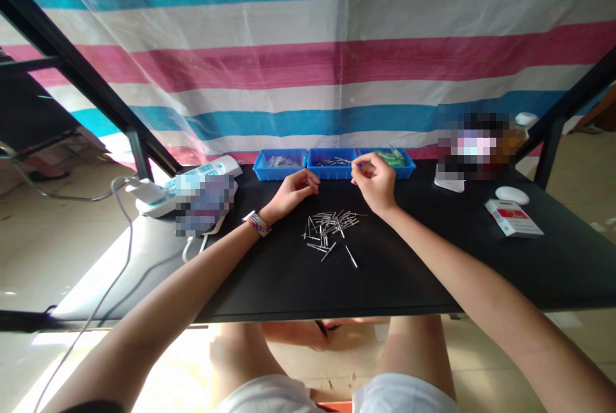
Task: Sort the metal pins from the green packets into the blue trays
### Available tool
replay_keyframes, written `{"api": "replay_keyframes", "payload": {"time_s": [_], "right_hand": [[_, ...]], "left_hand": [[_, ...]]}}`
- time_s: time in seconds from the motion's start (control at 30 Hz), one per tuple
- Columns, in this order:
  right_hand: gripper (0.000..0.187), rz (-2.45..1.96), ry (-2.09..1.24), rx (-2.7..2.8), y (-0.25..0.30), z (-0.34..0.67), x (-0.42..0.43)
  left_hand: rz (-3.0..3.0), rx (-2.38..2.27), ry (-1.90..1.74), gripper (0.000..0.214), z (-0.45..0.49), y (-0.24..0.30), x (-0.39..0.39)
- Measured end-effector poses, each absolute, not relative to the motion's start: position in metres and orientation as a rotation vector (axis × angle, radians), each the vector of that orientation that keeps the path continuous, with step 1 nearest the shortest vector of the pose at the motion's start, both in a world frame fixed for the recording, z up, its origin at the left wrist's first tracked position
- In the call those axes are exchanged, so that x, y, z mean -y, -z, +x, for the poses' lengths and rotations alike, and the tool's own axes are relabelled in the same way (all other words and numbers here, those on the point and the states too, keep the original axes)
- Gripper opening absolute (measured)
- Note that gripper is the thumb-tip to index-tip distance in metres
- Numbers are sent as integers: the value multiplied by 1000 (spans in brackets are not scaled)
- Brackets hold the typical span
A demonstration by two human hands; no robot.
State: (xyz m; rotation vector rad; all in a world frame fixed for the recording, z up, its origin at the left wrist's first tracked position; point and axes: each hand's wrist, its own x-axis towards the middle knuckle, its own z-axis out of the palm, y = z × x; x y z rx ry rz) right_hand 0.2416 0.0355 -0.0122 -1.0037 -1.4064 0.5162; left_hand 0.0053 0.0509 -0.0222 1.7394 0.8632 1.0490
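Note:
My left hand [294, 190] rests on the black table [409, 259] with its fingers curled, pinching something small that I cannot make out, just in front of the blue trays. My right hand [374, 180] is raised slightly beside it, fingers pinched together near the middle blue tray [332, 164]; what they hold is too small to name. A pile of several small metal pins [330, 227] lies on the table just below both hands. The left wrist wears a woven band [256, 222].
Three blue trays stand in a row at the table's back: left [280, 165], middle, and right [392, 161] with green parts. A white power strip [192, 182] and cables lie at left. A red-white box [513, 217] and white round object [512, 194] sit at right. Black frame posts flank the table.

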Motion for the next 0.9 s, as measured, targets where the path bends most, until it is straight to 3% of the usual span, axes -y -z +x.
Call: {"api": "replay_keyframes", "payload": {"time_s": [0.27, 0.53, 0.9], "right_hand": [[32, -1045, -201, 1673, 14, 265, -61], [7, -941, -586, 2117, 18, 245, -23], [17, -956, -500, 2318, 26, 215, -13]], "left_hand": [[1740, -842, -1022, 18, 5, 25, -51], [1761, -849, -1002, 18, 4, 24, -52], [1762, -838, -1002, 15, 4, 27, -54]]}}
